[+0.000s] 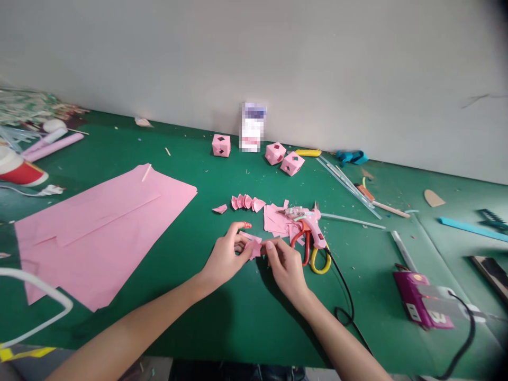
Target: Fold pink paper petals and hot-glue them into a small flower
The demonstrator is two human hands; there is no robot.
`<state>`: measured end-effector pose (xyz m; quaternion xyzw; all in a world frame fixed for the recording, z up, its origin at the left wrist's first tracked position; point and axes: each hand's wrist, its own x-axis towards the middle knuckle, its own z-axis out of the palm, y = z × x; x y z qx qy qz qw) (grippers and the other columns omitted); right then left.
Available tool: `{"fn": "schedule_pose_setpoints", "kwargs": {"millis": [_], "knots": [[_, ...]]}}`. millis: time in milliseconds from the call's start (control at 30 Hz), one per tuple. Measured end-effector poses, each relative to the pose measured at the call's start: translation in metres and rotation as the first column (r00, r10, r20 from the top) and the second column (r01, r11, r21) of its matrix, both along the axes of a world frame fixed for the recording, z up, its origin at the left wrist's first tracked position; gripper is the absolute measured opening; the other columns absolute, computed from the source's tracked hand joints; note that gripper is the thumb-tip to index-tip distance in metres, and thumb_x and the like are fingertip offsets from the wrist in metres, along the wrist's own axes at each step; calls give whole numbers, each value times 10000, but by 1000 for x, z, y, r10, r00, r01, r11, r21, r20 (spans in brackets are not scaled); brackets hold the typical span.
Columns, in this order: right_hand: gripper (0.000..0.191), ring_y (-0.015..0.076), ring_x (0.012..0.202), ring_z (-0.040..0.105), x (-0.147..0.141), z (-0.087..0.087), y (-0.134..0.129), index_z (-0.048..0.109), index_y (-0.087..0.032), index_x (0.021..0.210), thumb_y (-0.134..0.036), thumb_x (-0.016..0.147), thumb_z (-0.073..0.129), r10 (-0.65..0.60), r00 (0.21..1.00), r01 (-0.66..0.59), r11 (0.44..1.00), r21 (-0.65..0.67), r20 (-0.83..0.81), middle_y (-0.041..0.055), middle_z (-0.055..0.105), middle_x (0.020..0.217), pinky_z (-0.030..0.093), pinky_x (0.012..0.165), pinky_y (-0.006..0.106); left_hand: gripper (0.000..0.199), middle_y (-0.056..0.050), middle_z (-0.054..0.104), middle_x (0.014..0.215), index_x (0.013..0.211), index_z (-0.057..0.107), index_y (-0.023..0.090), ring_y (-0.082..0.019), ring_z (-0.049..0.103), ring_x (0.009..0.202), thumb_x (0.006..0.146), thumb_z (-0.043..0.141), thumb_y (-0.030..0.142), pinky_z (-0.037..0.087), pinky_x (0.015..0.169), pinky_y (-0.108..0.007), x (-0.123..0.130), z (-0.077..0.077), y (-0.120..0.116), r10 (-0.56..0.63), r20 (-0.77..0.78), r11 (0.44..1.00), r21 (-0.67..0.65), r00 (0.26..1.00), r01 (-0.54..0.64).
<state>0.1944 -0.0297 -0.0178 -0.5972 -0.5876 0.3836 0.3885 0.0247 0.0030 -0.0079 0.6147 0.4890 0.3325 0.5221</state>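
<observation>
Between my two hands is a small pink paper piece [255,248]. My left hand [228,253] pinches it with thumb and fingers, while the fingertips of my right hand [281,260] close on its right edge. Just beyond them lies a row of several folded pink paper pieces [246,202], with a single folded piece [219,209] to its left. A pile of flat pink paper cutouts [273,219] sits behind my right hand. The pink glue gun [315,227] rests partly on that pile, a clear glue stick out of its back. Red-handled pliers [305,248] and yellow-handled scissors [320,262] lie under it.
Large pink paper sheets [107,233] cover the left side. Three pink paper cubes with cut openings, one a left cube [221,145], stand near the wall by a blurred card [253,127]. Clear glue sticks [349,185] and a purple power box [423,301] are at the right.
</observation>
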Motion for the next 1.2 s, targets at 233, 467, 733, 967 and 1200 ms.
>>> {"fn": "schedule_pose_setpoints", "kwargs": {"millis": [233, 467, 733, 967, 1200], "knots": [[310, 152, 582, 582, 20, 3, 9, 654, -189, 915, -454, 948, 497, -168, 985, 164, 984, 75, 49, 26, 667, 714, 440, 533, 251, 342, -2, 748, 844, 1196, 465, 219, -156, 724, 749, 873, 574, 248, 591, 748, -296, -3, 1, 4, 46, -53, 998, 41, 998, -43], [328, 192, 663, 548, 67, 12, 23, 572, -212, 815, -532, 886, 558, -489, 730, 385, 872, 304, 478, 24, 608, 693, 414, 640, 308, 291, -14, 744, 793, 1162, 491, 216, -163, 720, 711, 890, 563, 290, 596, 706, -300, -15, -3, 14, 140, -172, 976, 192, 975, -106], [521, 324, 939, 502, 87, -4, 27, 506, -165, 979, -658, 823, 571, -467, 574, 277, 884, 377, 672, 155, 558, 966, 420, 854, 498, 251, -15, 759, 759, 1076, 491, 216, -181, 740, 658, 867, 590, 314, 602, 627, -282, -21, 3, 19, 175, -162, 973, 180, 971, -145], [208, 206, 773, 559, 38, 11, 16, 612, -199, 899, -398, 919, 554, -284, 894, 168, 929, 329, 347, 76, 625, 857, 481, 727, 351, 241, -14, 767, 807, 1076, 481, 224, -182, 752, 740, 878, 592, 308, 608, 710, -290, -16, 3, 15, 139, -141, 985, 120, 980, -122], [272, 156, 670, 608, -11, 5, 3, 689, -183, 976, -427, 861, 654, 15, 993, -23, 998, -61, -121, 48, 711, 820, 499, 604, 274, 227, 2, 770, 851, 1095, 455, 231, -180, 753, 789, 906, 568, 282, 594, 749, -297, -4, 0, 1, 33, -138, 991, 132, 990, -15]]}}
